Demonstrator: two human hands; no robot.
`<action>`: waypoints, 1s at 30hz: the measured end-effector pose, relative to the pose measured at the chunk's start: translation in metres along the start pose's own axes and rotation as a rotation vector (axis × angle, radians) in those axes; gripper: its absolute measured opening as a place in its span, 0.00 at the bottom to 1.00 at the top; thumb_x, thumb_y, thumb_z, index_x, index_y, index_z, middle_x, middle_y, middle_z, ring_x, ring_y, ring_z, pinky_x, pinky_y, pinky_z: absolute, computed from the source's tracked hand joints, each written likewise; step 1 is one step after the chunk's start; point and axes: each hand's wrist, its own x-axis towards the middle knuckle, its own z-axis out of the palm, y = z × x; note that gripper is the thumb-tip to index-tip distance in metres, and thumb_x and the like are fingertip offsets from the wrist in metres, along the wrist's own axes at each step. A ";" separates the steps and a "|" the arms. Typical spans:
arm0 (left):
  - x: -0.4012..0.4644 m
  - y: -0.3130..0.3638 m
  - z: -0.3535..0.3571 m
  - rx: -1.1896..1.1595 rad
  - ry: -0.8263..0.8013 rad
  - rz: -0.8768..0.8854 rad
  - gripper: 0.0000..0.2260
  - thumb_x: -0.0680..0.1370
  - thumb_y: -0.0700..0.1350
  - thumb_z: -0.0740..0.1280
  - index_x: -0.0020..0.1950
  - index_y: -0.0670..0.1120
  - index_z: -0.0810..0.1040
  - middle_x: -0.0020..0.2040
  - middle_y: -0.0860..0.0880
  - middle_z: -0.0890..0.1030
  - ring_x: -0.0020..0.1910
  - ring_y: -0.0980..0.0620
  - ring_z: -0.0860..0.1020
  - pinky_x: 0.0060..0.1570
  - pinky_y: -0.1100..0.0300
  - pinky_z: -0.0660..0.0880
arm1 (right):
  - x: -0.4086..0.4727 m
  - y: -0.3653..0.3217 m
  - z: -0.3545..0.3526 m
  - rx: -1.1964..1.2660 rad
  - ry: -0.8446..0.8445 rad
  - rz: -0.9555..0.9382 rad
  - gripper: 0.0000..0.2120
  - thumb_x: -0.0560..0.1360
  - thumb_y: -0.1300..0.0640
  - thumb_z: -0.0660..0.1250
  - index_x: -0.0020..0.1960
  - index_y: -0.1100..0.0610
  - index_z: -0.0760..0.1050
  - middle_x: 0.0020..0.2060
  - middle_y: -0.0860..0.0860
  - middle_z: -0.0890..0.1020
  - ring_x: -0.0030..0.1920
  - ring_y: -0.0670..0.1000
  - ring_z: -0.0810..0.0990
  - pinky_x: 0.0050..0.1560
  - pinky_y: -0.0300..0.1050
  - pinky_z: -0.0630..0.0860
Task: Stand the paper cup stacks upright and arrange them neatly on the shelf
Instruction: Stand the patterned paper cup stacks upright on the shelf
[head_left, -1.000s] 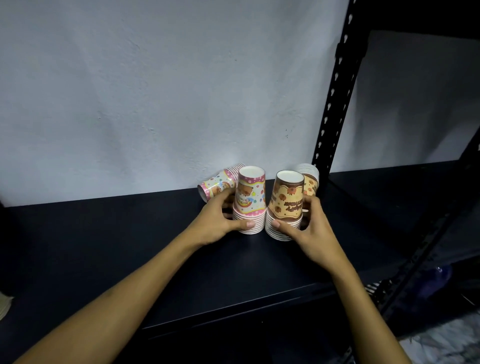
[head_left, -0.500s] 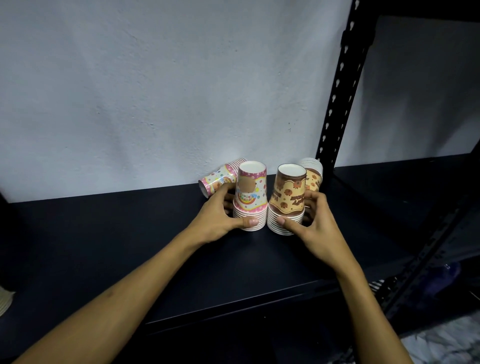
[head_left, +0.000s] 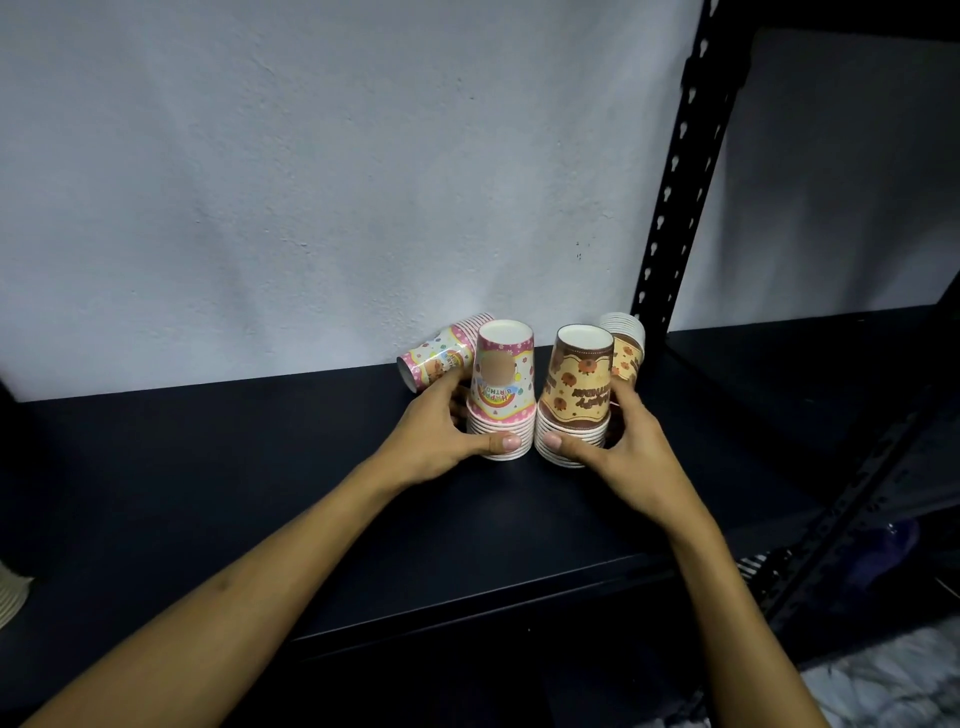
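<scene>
Two paper cup stacks stand mouth-down, side by side, on the dark shelf (head_left: 260, 467). My left hand (head_left: 436, 431) grips the base of the pink stack (head_left: 503, 384). My right hand (head_left: 623, 441) grips the base of the brown stack (head_left: 576, 389), which leans slightly left at the top. Behind the pink stack, another pink stack (head_left: 439, 358) lies on its side by the wall. A second brown stack (head_left: 626, 343) sits behind my right hand, rims up, partly hidden.
A black perforated shelf post (head_left: 675, 208) rises just right of the cups. The white wall (head_left: 311, 182) closes the back of the shelf. Something pale (head_left: 13, 592) shows at the left edge. A lower shelf level extends to the right.
Both stacks have turned a little under my hands, showing different print. The two hands keep their grip at the bases and have barely shifted.
</scene>
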 end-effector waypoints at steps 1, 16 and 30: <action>0.000 0.000 0.000 0.004 0.002 -0.002 0.39 0.64 0.55 0.83 0.71 0.55 0.70 0.59 0.59 0.80 0.55 0.60 0.80 0.61 0.56 0.78 | 0.000 0.001 -0.001 0.014 -0.007 0.000 0.37 0.68 0.52 0.81 0.72 0.49 0.68 0.60 0.39 0.78 0.56 0.30 0.77 0.55 0.22 0.72; -0.008 0.009 0.007 0.027 0.037 0.019 0.40 0.65 0.53 0.83 0.73 0.53 0.68 0.62 0.57 0.78 0.59 0.58 0.78 0.61 0.61 0.75 | 0.000 0.005 0.007 -0.109 0.132 0.012 0.44 0.59 0.42 0.84 0.67 0.48 0.64 0.64 0.49 0.77 0.62 0.50 0.78 0.62 0.52 0.78; -0.008 0.028 0.052 0.024 0.012 0.031 0.42 0.55 0.65 0.81 0.66 0.54 0.72 0.62 0.56 0.81 0.59 0.58 0.80 0.62 0.53 0.78 | -0.024 0.013 -0.041 -0.167 0.144 0.061 0.36 0.60 0.45 0.84 0.58 0.48 0.66 0.58 0.48 0.79 0.56 0.47 0.80 0.52 0.41 0.75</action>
